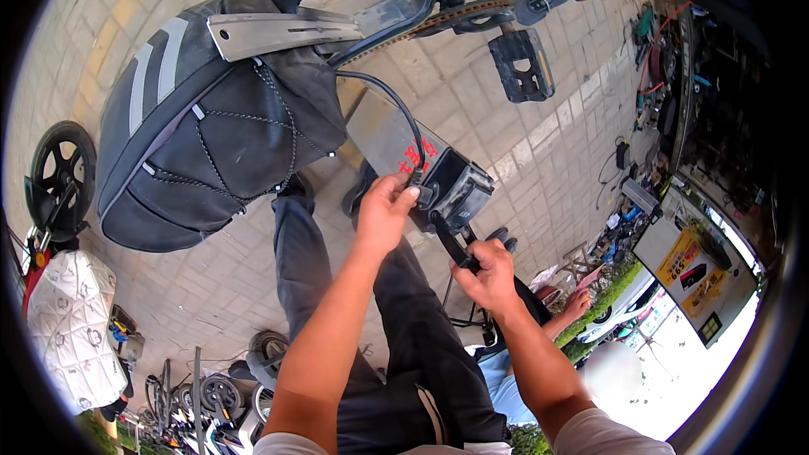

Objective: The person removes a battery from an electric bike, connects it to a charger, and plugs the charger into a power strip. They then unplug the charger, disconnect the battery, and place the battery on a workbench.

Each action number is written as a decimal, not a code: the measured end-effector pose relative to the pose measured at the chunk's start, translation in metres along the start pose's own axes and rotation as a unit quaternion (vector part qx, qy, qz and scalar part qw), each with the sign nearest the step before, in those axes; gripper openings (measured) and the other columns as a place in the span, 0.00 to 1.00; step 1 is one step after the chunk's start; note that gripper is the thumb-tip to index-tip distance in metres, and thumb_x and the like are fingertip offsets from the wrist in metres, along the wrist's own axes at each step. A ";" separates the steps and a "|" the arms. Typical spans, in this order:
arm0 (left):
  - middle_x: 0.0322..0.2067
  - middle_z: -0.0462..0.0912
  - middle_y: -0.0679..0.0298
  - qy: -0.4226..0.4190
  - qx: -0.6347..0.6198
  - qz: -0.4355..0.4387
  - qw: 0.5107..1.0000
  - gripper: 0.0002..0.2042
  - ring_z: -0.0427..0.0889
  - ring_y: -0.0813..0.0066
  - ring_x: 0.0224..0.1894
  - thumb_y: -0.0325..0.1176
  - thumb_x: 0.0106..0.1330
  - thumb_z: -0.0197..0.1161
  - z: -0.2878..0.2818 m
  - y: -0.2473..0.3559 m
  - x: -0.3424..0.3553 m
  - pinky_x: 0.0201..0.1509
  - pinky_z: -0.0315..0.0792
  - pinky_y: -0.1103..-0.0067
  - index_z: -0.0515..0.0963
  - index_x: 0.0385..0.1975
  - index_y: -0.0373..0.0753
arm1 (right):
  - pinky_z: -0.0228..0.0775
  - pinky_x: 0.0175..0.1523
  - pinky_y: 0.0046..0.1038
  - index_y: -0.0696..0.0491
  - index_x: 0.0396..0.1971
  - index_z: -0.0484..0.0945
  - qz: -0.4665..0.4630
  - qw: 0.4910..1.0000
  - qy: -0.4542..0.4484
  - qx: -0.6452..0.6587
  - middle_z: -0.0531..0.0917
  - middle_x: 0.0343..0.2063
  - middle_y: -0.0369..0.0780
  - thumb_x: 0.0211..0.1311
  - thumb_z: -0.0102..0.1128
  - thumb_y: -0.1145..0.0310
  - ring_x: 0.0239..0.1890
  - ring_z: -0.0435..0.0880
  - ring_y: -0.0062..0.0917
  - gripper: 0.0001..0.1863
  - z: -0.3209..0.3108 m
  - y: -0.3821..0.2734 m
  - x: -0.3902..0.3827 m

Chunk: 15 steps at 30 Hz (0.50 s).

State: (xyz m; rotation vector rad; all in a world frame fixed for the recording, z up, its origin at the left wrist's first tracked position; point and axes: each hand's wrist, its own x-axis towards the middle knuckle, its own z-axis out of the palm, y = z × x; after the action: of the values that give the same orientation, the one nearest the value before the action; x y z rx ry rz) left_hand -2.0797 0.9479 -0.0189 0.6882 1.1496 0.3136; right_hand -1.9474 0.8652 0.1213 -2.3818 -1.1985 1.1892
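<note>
My left hand (383, 215) pinches a black plug (416, 180) on a looped cable (396, 97) that comes down from the bike frame (413, 13). Beside it is a silver battery case (383, 126) with red marks and a black end cap (468, 185). My right hand (486, 278) grips a black handle (449, 238) at that end of the case. Left of both hands a large black bag (223, 152) with reflective stripes and laced cords hangs on the bike, under a flat metal bracket (286, 34).
A pedal (521, 66) is above right. A small wheel (61, 173) and white quilted cover (67, 329) are at left, parked bikes (223, 392) lower left. Another person's hand (577, 303) shows behind my right arm. Tools and parts (653, 59) line the right side, near a signboard (691, 265).
</note>
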 end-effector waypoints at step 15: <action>0.32 0.78 0.60 -0.001 0.204 0.113 0.972 0.12 0.78 0.74 0.30 0.27 0.60 0.64 -0.028 0.046 0.005 0.37 0.72 0.79 0.78 0.42 0.30 | 0.61 0.31 0.31 0.53 0.15 0.71 -0.053 0.997 -0.005 -0.054 0.73 0.11 0.40 0.40 0.66 0.70 0.17 0.73 0.37 0.10 0.016 -0.034 0.022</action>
State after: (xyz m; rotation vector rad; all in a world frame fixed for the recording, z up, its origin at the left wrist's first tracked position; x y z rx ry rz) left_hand -2.0987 0.9950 0.0008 1.1859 1.1474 0.2691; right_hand -1.9711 0.9012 0.1158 -2.3572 -1.4082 1.1316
